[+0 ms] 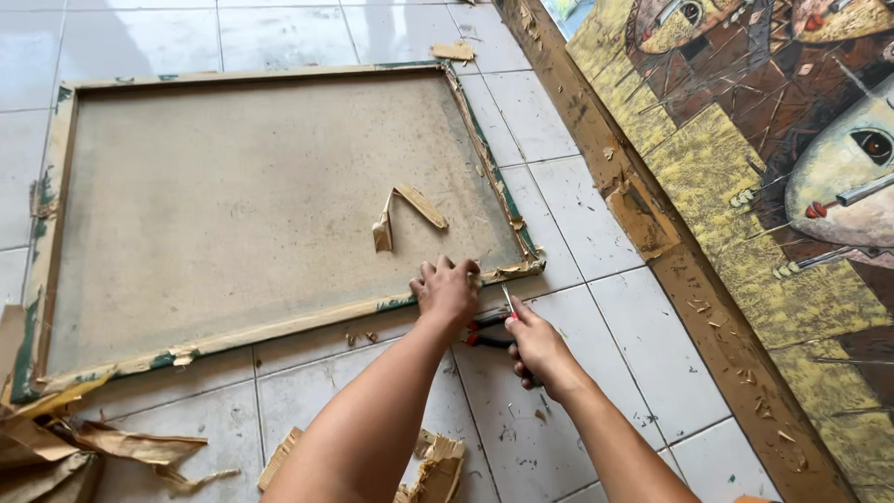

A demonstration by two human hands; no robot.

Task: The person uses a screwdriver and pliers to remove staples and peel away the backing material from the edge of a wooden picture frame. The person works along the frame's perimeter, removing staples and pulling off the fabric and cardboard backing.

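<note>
A canvas lies face down in a worn wooden stretcher frame (279, 328) on the tiled floor. My left hand (447, 291) presses on the frame's near right corner, fingers curled over the wood. Just to its right, my right hand (535, 349) grips red-and-black handled pliers (489, 328), whose metal jaws point up at the corner of the frame. A bent strip of torn brown paper tape (402, 212) lies on the canvas back, a little beyond my left hand.
A large painting in a brown wooden frame (643, 214) lies along the right side. Torn brown paper scraps are heaped at the lower left (84, 442) and near my left forearm (438, 470). Small wood chips are scattered over the white tiles (596, 224).
</note>
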